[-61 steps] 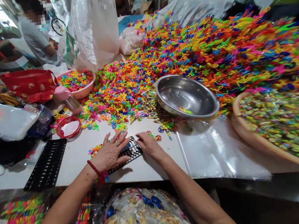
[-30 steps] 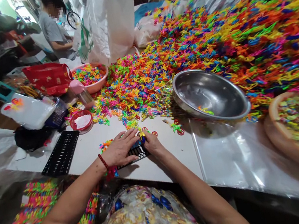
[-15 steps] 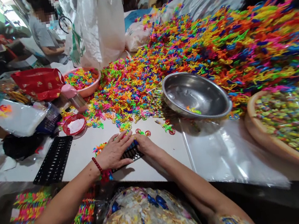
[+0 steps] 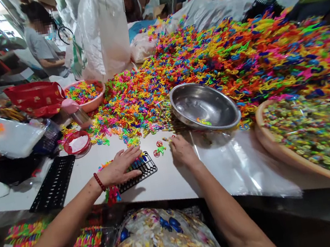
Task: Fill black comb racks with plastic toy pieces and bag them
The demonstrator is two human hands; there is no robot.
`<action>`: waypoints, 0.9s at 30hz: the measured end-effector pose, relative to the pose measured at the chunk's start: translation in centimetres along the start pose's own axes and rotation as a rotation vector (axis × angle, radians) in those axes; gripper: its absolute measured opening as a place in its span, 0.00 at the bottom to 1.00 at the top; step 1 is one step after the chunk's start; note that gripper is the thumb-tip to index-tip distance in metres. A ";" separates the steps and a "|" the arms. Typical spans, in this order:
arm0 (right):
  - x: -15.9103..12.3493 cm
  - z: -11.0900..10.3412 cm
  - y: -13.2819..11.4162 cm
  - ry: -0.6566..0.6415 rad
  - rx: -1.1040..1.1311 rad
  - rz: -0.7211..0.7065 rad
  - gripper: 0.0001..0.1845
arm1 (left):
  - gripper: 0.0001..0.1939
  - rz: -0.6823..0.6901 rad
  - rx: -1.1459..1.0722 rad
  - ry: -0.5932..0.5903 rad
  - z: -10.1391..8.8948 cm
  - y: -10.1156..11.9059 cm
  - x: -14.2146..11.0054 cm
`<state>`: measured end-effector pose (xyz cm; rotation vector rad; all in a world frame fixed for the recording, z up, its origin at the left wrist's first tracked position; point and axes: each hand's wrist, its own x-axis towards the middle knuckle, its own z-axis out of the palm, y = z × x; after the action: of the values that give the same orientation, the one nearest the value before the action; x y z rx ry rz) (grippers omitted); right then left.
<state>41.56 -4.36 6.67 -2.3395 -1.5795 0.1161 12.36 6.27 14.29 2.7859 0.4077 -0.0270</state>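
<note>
My left hand point(image 4: 123, 166), with a red bead bracelet at the wrist, lies flat with fingers stretched over a black slotted plastic rack point(image 4: 149, 165). Bright plastic pieces point(image 4: 113, 195) fill its left part and stick out below my palm. To the right of the rack, my right hand point(image 4: 184, 152) is closed at the table, its fingertips pinching a small plastic toy point(image 4: 165, 139) with a pale tube-like end; most of it is hidden. Between the hands lies a small green toy with red wheels point(image 4: 159, 149).
Behind the hands spreads a large heap of colourful plastic toys point(image 4: 134, 90). A steel bowl point(image 4: 220, 119) and a wide tan tub point(image 4: 261, 125) of small pieces stand right. Another black rack point(image 4: 52, 185) and a red basket point(image 4: 76, 148) lie left. A person point(image 4: 42, 42) is at back left.
My right hand has left the rack's right end and moved right to the small toy on the table. My left hand stays on the rack. The view has shifted slightly.
</note>
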 end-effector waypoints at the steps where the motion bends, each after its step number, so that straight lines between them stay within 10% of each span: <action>1: -0.2 -0.2 0.8 0.035 -0.031 0.026 0.15 | 0.35 -0.002 0.031 0.004 0.0 0.2 0.1; 7: -0.4 -0.3 4.4 -0.050 -0.222 0.043 0.16 | 0.33 0.068 0.185 -0.016 1.1 0.5 1.2; 16: 0.8 0.7 3.2 -0.058 -0.085 -0.221 0.15 | 0.37 0.049 0.171 -0.013 2.1 0.0 1.2; 27: -1.0 1.6 -1.4 -0.047 0.632 -0.069 0.13 | 0.43 0.030 0.173 -0.024 2.1 0.2 1.3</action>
<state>39.55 -4.43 5.46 -1.7973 -1.3791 0.5680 13.73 5.75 12.26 2.9579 0.3742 -0.0932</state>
